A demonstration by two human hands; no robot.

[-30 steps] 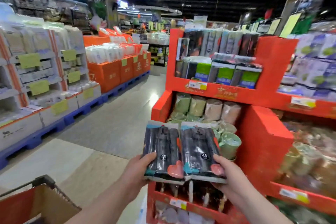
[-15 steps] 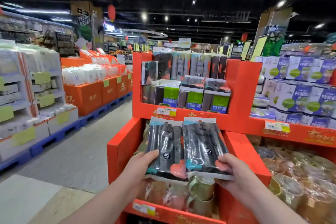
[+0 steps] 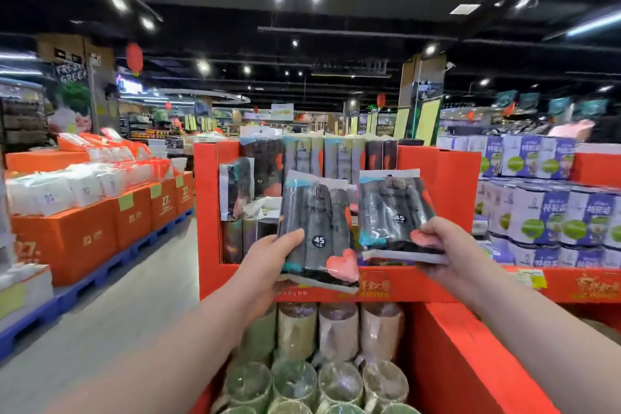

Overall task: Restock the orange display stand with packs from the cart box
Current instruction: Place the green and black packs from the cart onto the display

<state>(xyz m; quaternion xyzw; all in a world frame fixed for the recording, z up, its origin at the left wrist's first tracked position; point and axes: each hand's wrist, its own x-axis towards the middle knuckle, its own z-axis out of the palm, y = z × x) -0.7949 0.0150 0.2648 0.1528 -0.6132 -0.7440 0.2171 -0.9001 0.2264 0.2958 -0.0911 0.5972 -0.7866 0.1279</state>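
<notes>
While the left hand (image 3: 268, 255) wraps its grip round one dark, glossy plastic pack (image 3: 316, 228) and the right hand (image 3: 447, 245) pinches a second pack (image 3: 393, 212), both hang before the orange cardboard display stand (image 3: 453, 178), top shelf part-stocked, neither placed yet.

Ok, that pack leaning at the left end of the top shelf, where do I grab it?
Probably pinch the leaning pack by its top edge, from the front and above: that edge stands free, while the orange display stand's side wall is close on its left and other packs crowd its right.
</notes>
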